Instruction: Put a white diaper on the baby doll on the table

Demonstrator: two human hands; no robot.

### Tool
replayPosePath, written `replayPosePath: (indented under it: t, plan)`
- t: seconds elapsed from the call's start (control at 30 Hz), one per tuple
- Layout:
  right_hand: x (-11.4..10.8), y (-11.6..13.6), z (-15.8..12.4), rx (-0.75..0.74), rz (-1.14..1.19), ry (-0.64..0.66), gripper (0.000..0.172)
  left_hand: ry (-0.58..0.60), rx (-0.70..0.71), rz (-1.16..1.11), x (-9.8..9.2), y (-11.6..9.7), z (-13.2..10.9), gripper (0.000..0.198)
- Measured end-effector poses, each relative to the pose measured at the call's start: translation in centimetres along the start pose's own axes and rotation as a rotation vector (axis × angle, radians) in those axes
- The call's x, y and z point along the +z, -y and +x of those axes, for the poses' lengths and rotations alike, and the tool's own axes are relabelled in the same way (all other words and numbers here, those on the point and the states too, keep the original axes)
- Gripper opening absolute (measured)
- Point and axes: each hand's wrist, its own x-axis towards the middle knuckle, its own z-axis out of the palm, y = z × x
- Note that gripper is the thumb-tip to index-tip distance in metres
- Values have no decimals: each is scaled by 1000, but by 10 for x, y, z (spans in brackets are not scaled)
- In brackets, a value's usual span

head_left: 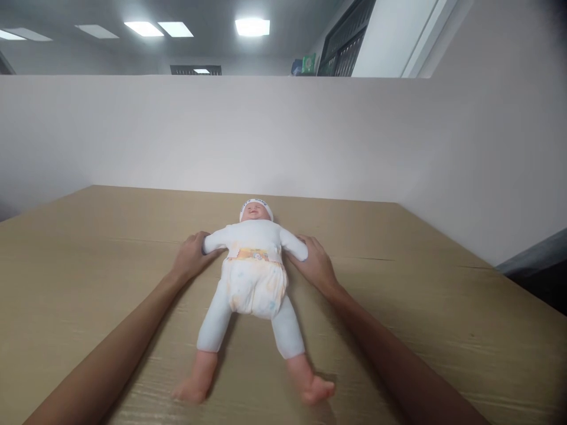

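Observation:
A baby doll (257,233) lies on its back, head toward the far side and bare feet toward me. It wears a white suit, a white cap (256,202) with dark lettering, and a printed diaper (254,286) fastened at the waist over the suit. My left hand (192,257) is closed around the doll's arm on the left, at the sleeve end. Around the other sleeve end, my right hand (315,260) is closed in the same way. Both of the doll's hands are hidden in my grip.
The doll rests on a wide brown tabletop (420,307). Behind it stands a pale partition wall (248,136), with another wall at the right. A green package (309,63) shows above the partition. Something dark (538,265) lies beyond the table's right edge.

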Motion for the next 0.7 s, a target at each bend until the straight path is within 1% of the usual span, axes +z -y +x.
replayPosePath:
  t: [0.1, 0.2, 0.3, 0.4, 0.47, 0.53, 0.6, 0.67, 0.7]
  plan:
    - [-1, 6, -1, 14, 5, -7, 39, 20, -31, -7, -5, -6, -4, 65]
    - [-7, 13, 0, 15, 15, -25, 35, 31, -81, -42, -11, -16, -15, 58]
    - [-22, 22, -5, 19, 25, -49, 33, 47, -140, -104, -22, -31, -36, 55]
    - [-47, 33, -16, 12, 42, -64, 33, 33, -214, -184, -42, -52, -67, 52]
    - [-69, 42, -28, -5, 58, -64, 32, 18, -256, -241, -56, -69, -95, 52]
    - [-95, 53, -41, -45, 78, -52, 32, 11, -294, -284, -68, -84, -133, 51]
    - [-126, 65, -57, -112, 104, -27, 33, 44, -325, -341, -73, -99, -183, 47]
    - [-158, 75, -75, -176, 130, 19, 32, 93, -339, -435, -73, -112, -240, 46]
    - [-175, 79, -85, -200, 140, 29, 32, 77, -376, -448, -71, -118, -268, 46]
